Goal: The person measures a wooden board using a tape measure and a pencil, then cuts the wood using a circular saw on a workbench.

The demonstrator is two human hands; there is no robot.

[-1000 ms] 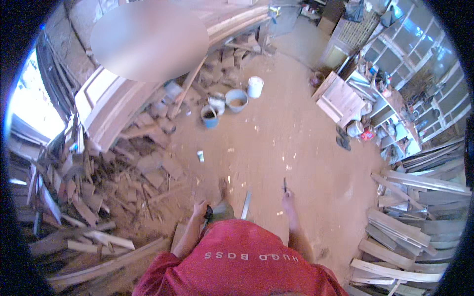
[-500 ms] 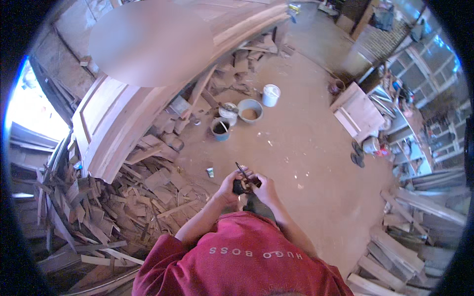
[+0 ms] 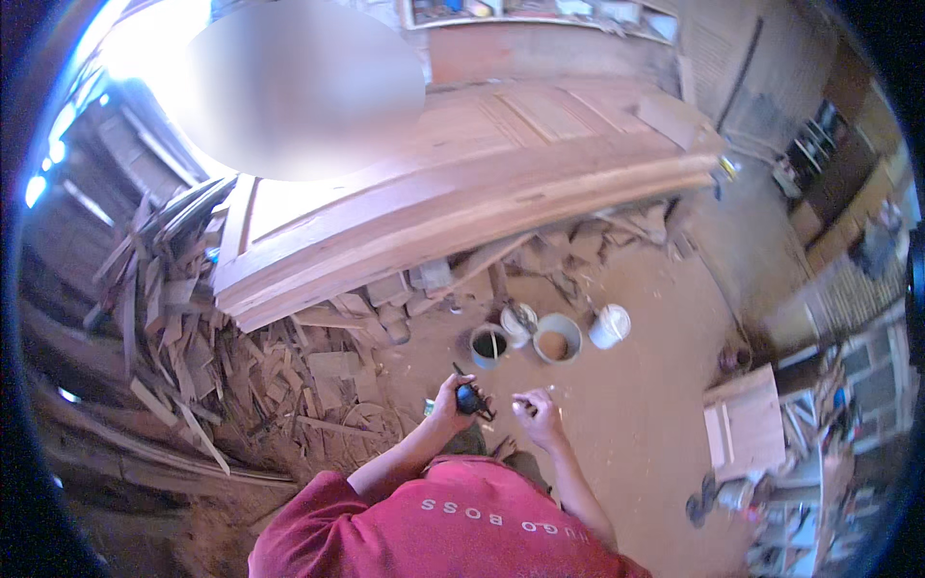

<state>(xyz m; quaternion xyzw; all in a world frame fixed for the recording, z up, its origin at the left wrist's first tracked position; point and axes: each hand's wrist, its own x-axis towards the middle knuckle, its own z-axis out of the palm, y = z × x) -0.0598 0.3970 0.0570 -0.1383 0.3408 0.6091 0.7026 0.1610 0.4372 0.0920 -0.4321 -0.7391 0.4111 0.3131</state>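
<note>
My left hand (image 3: 447, 407) is closed around a dark, rounded tool (image 3: 468, 399) with a black, shiny bulb-like body. A thin dark end sticks out above the fingers, and a narrow dark part juts toward my right hand; its exact kind is not plain. Apart from it, to the right, my right hand (image 3: 545, 420) is curled with thumb and fingers drawn together. Whatever those fingers pinch, if anything, is too small to make out. Both hands are held in front of my body, above the brown floor.
Ahead stand a dark-filled bucket (image 3: 478, 356), a whitish can (image 3: 513, 337), a grey tub (image 3: 576, 349) with brown contents and a white bucket (image 3: 611, 329). Beyond lie stacked wooden door panels (image 3: 453, 207). Wood scraps (image 3: 289, 385) heap at left; a pale board (image 3: 756, 429) lies right.
My view has tilted up and turned, bringing more of the panels into sight. My hands, close together before, are now apart; the right has come away from the dark tool, which stays in the left.
</note>
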